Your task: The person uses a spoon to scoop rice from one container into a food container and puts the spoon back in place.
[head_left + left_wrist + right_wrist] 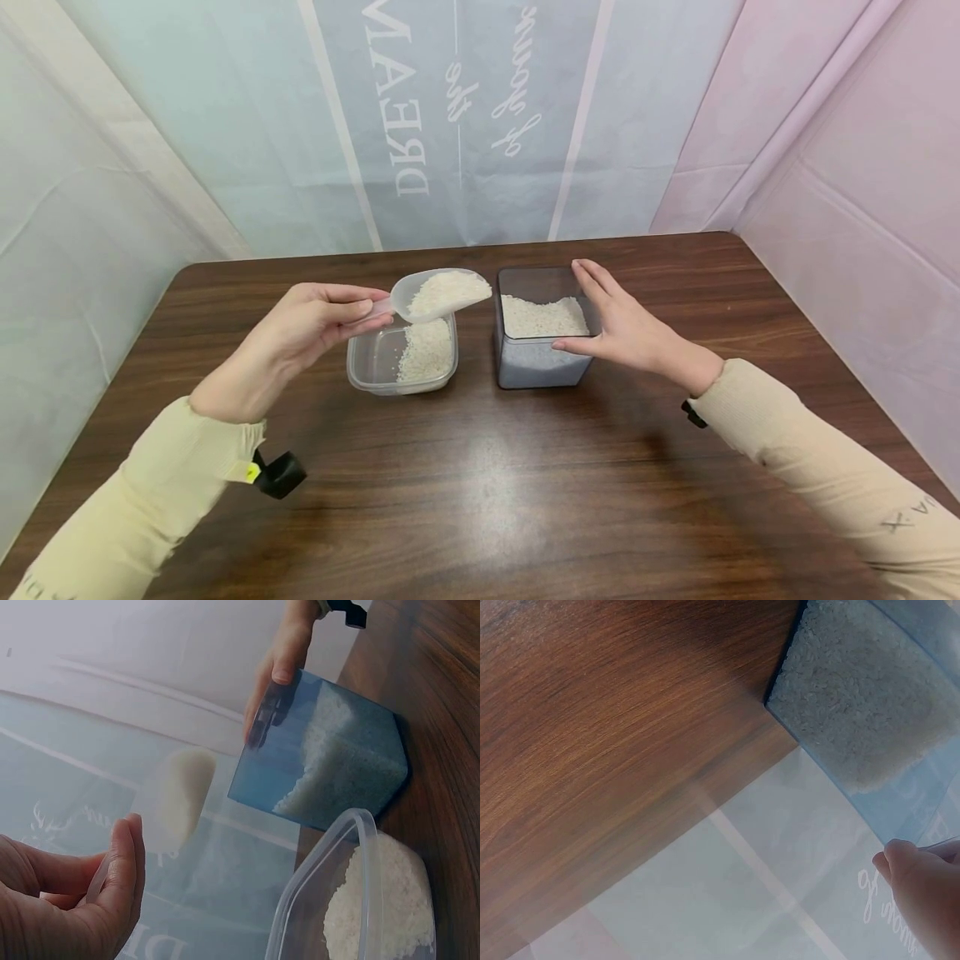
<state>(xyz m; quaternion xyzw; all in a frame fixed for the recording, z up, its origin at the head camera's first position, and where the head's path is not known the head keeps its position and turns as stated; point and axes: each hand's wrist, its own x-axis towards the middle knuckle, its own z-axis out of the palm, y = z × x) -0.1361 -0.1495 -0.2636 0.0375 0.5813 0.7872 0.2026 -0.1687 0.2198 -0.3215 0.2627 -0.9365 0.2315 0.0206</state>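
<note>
My left hand [300,333] pinches the handle of a translucent scoop [402,297] between thumb and fingers. White rice [452,291] fills the scoop's bowl, which is held level above the gap between two containers. Below it stands a clear plastic box [354,367], with rice [427,352] heaped along its right side. To the right is a tall, smoky, see-through rice bin [542,371], partly filled with rice. My right hand [637,329] grips the bin's upper right side, thumb at the front and fingers towards the back. The left wrist view shows the scoop [180,796] blurred.
Both containers stand on a dark wooden table [480,483], side by side with a narrow gap. A cloth curtain with lettering [480,192] hangs behind the table's far edge. Pale cloth walls [847,192] close in both sides. A black device [279,475] hangs at the left wrist.
</note>
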